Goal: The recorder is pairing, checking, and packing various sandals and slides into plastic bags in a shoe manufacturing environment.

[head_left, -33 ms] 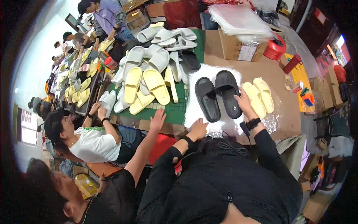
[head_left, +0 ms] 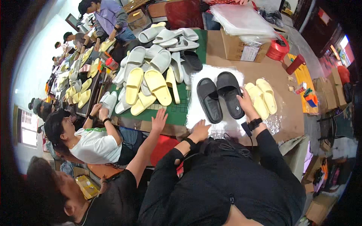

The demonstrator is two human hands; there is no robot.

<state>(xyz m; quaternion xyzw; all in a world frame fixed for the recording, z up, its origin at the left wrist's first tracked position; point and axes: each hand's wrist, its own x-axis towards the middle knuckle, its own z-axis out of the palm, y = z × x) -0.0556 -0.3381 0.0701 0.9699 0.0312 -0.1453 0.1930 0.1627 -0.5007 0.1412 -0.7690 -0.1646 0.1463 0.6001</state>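
Note:
Two black slippers lie side by side, toes away from me, on white plastic bags (head_left: pixel 193 113) spread on the table. My right hand (head_left: pixel 247 106) grips the outer edge of the right black slipper (head_left: pixel 230 98), thumb on its footbed. The left black slipper (head_left: pixel 209 100) lies apart from both hands. My left hand (head_left: pixel 200 131) rests at the near edge of the bags, fingers stretched out and nothing held. Just right of my right hand lies a pair of pale yellow slippers (head_left: pixel 262 97) on clear plastic.
Grey and yellow slippers (head_left: pixel 154 62) are heaped on the green mat (head_left: pixel 177 117) to the left. Behind stand a cardboard box (head_left: pixel 241 45) with clear bags and a red tape roll (head_left: pixel 278 48). A co-worker's hand (head_left: pixel 160 120) touches the mat's near edge. Other people work along the left.

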